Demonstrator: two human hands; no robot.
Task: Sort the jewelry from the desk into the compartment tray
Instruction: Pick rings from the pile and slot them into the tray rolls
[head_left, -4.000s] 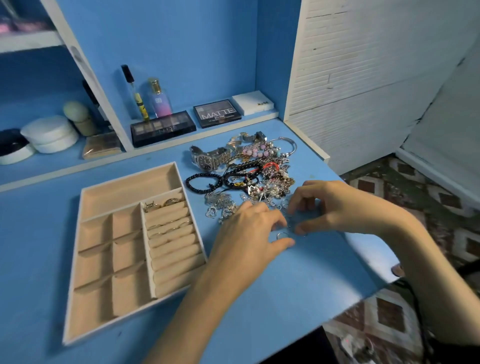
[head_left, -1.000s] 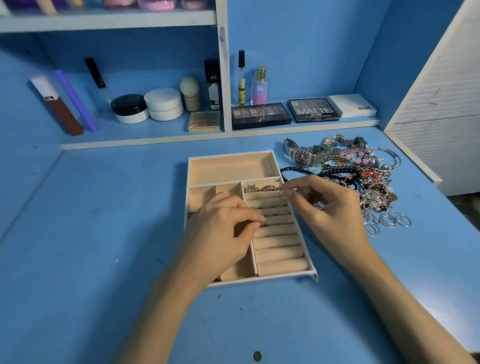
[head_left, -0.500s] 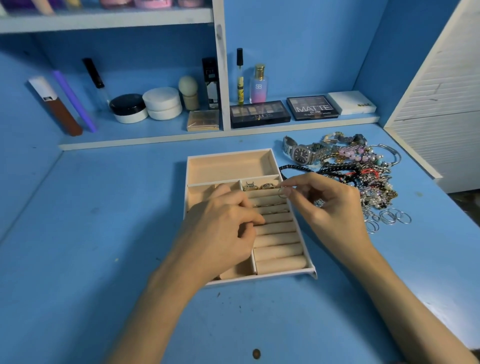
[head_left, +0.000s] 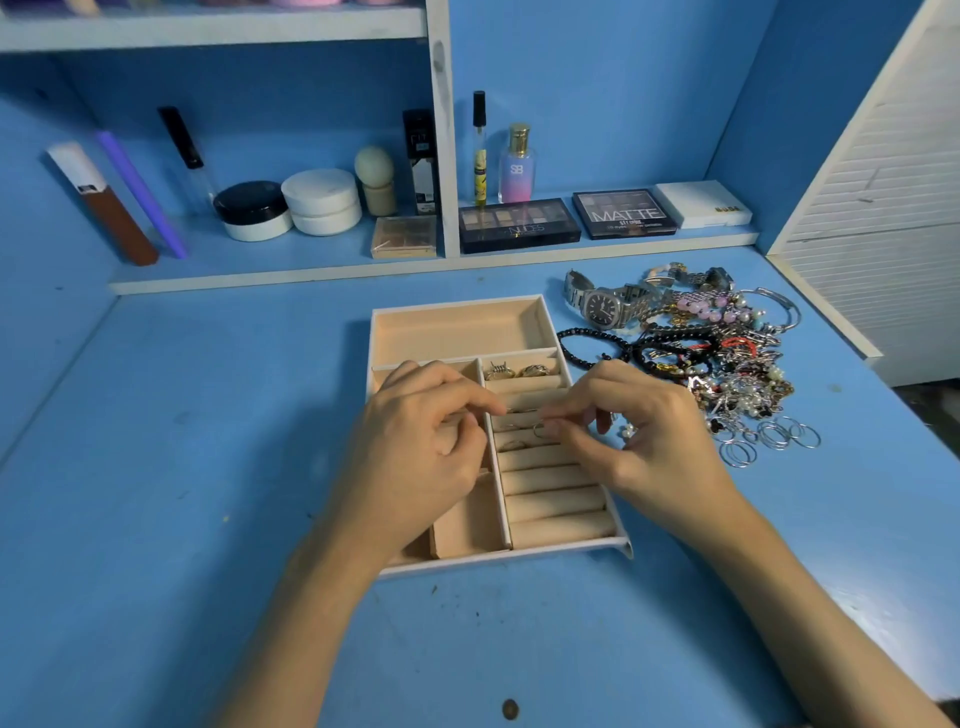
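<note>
Centrally on the blue desk (head_left: 182, 467) sits the compartment tray (head_left: 457, 304), the jewelry pile (head_left: 727, 358) heaped just right of it, a cosmetics shelf (head_left: 311, 252) behind. Over the tray's ring rolls (head_left: 550, 501) the right hand (head_left: 641, 444) pinches a small ring (head_left: 538, 430); the left hand (head_left: 421, 457) curls its fingers alongside, its hold unclear.

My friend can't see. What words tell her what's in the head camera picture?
A right hand pinches a thin ring over the ring rolls of a beige compartment tray on a blue desk, with the left hand close beside it. A tangled jewelry pile lies right of the tray.
</note>
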